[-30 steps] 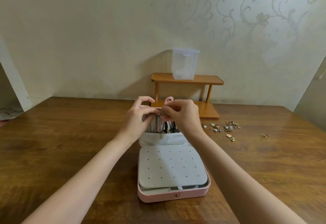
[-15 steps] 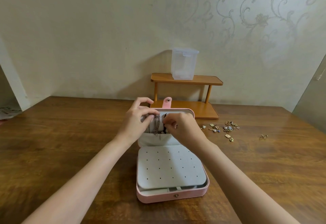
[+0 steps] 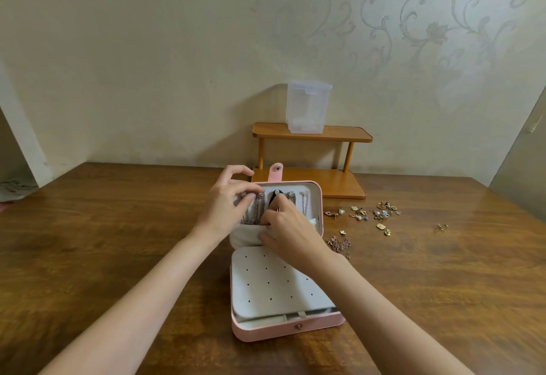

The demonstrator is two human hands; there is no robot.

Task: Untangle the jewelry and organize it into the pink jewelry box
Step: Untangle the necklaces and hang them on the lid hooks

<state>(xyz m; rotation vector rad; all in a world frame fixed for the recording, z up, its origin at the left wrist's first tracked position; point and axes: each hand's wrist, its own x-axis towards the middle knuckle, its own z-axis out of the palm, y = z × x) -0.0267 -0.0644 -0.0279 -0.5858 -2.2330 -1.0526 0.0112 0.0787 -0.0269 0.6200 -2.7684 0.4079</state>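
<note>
Both hands work inside the open pink jewelry box (image 3: 283, 332): the left hand (image 3: 226, 207) pinches hanging chains (image 3: 256, 208), while the right hand (image 3: 291, 231), fingers curled, grips something I cannot tell.

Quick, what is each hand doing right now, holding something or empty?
Left hand: fingers curled onto the chains hanging in the lid of the pink jewelry box, pinching them.
Right hand: fingertips pinched at a chain; exactly what they hold cannot be told.
</note>
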